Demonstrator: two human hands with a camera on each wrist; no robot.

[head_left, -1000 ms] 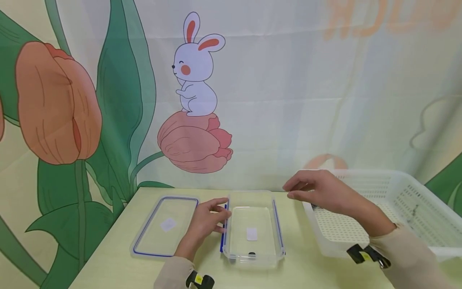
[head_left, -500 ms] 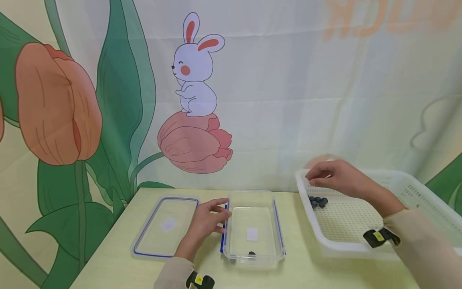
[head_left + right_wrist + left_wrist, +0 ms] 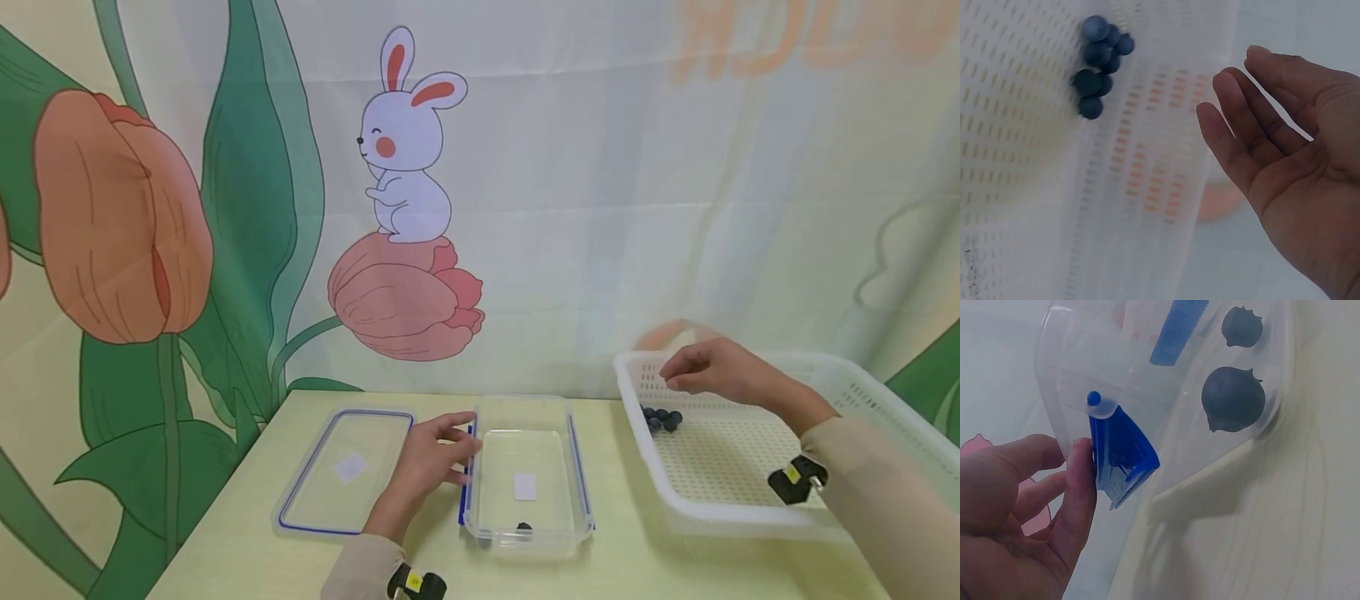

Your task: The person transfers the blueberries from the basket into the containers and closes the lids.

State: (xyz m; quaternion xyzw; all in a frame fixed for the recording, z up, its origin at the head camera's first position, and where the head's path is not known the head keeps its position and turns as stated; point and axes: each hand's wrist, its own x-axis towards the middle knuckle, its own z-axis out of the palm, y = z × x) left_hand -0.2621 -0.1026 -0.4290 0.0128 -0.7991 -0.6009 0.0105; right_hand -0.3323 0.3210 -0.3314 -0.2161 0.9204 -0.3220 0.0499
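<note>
My left hand holds the left wall of a clear plastic food container; its thumb reaches the rim and a finger lies beside a blue latch. Two blueberries lie in the container's near end. Over the far left part of a white perforated basket, my right hand hovers with nothing in it. Its fingers are loosely bent in the right wrist view. A cluster of several blueberries sits on the basket's floor near its left wall, below the right hand and apart from it.
To the left of the container, a clear lid with a blue seal lies flat on the pale yellow table. A printed curtain with a rabbit and tulips hangs behind the table.
My right hand has moved right, from beside the container to above the basket, bringing the blueberry cluster into sight. The left hand and container stay in place.
</note>
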